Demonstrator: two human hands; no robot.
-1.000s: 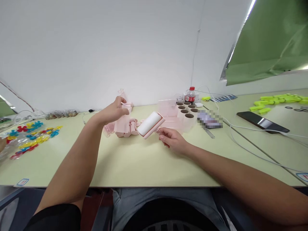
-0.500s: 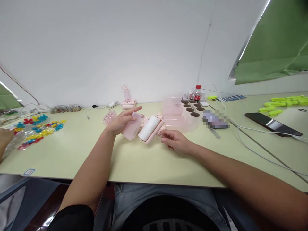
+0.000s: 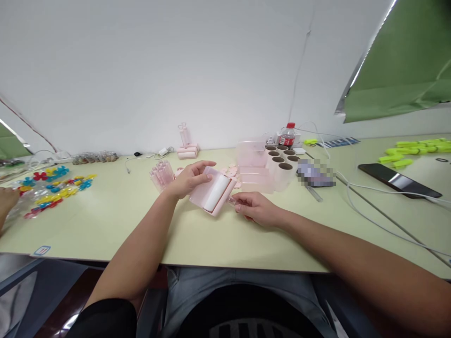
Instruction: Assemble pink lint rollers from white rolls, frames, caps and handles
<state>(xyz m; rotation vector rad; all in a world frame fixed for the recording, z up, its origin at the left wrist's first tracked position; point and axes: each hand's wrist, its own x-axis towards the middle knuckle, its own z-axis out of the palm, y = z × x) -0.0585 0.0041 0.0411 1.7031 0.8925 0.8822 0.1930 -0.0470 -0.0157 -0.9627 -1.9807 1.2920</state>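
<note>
My left hand (image 3: 192, 179) pinches a translucent pink cover (image 3: 201, 191), thumb on top, and holds it against the side of a lint roller. White sticky paper wraps the lint roller (image 3: 217, 193), set in a pink frame and tilted above the table. My right hand (image 3: 256, 208) has its fingers closed on the roller's small clear handle. Behind them lie several small pink pieces (image 3: 232, 172). Left of these stands a cluster of pink handles (image 3: 162, 173). Pink translucent covers (image 3: 255, 180) are stacked to the right, beside upright white paper rolls (image 3: 282, 176).
Assembled pink rollers (image 3: 188, 151) rest by the wall. At the right are a red-capped bottle (image 3: 287, 136), a phone (image 3: 398, 180), white cables and yellow-green pieces (image 3: 416, 148). Colourful flower-shaped pieces (image 3: 59, 188) lie at the left, near another person's hand (image 3: 7, 199).
My left hand has moved right, bringing the cover from beside the lint roller to overlap its left side. The right hand keeps its hold, nearly still.
</note>
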